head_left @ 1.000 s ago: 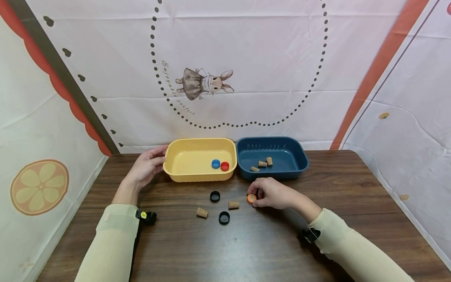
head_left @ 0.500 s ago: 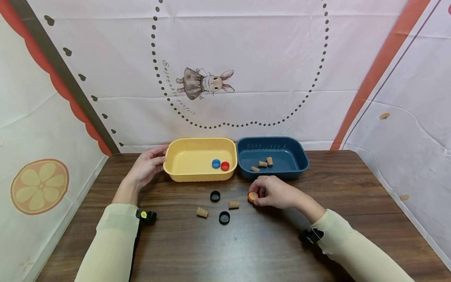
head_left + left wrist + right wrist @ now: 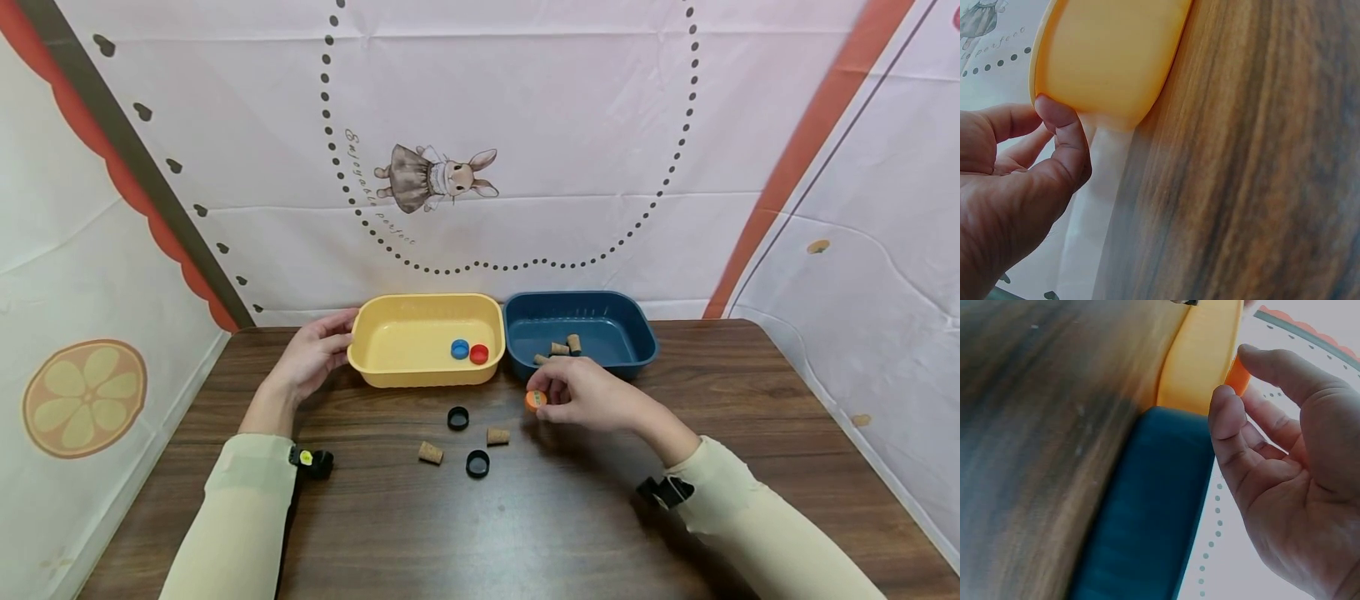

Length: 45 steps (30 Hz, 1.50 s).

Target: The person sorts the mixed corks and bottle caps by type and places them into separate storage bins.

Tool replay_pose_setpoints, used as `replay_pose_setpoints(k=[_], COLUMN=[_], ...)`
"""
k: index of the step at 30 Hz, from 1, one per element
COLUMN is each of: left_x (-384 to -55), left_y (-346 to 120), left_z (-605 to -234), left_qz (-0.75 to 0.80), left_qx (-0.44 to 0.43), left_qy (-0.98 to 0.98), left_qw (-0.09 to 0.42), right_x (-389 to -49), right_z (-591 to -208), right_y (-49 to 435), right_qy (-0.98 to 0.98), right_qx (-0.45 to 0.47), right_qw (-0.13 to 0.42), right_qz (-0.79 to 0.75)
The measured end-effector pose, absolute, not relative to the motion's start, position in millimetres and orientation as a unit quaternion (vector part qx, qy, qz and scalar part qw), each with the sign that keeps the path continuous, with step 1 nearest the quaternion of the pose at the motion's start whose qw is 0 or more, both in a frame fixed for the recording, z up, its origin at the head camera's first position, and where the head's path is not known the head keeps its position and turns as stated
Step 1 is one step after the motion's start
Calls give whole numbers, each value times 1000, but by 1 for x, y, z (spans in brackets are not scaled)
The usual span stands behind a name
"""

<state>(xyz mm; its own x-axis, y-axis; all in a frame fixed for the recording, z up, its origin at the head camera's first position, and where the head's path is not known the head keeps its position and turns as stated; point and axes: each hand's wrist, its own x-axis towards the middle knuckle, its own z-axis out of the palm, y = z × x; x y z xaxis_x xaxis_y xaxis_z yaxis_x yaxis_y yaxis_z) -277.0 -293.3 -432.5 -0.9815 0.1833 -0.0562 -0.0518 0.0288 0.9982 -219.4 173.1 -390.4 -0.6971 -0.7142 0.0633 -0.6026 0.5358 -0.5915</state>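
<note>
My right hand [image 3: 592, 397] pinches an orange bottle cap [image 3: 536, 401] between thumb and fingers, lifted off the table in front of the blue bin [image 3: 643, 348]. In the right wrist view the orange cap [image 3: 1238, 376] shows edge-on at the fingertips. At the left end of the yellow bin [image 3: 405, 379], my left hand [image 3: 311, 357] grips the rim, the thumb against the wall in the left wrist view. A blue cap [image 3: 460, 349] and a red cap [image 3: 479, 354] lie inside the yellow bin. Several corks [image 3: 573, 343] are in the blue bin, partly hidden by my right hand.
Two black caps [image 3: 458, 418] and two corks [image 3: 498, 436] lie on the brown wooden table [image 3: 390, 533] in front of the bins. The bins stand side by side against a white printed cloth [image 3: 570, 150] at the back. More cloth hangs at both sides.
My right hand has raised the orange cap off the table and moved it toward the bins. The left hand stays at the yellow bin.
</note>
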Motion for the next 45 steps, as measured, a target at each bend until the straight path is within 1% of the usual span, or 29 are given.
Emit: replay_pose_setpoints(k=[8,18,28,35,45], left_x=[-276,-276,-277,-277,-275], left_y=[-293,-293,-293,-292,-292], left_z=[-430,-430,-432,-432,-432], left_qz=[691,694,694,693,694], left_qx=[47,52,53,50,51], left_qy=[715,713,713,713,714], left_qw=[89,88,87,88,83], right_x=[-219,-223,-234,-243,-258], right_z=[-377,-372,-366,-362,-367], right_y=[166,156,142,130,106], right_qy=[873,864,868,866,862], right_qx=[-373,-375,-345,-342,-359], right_qw=[70,20,14,10,-2], right_qz=[-308,-335,-356,-365,-358])
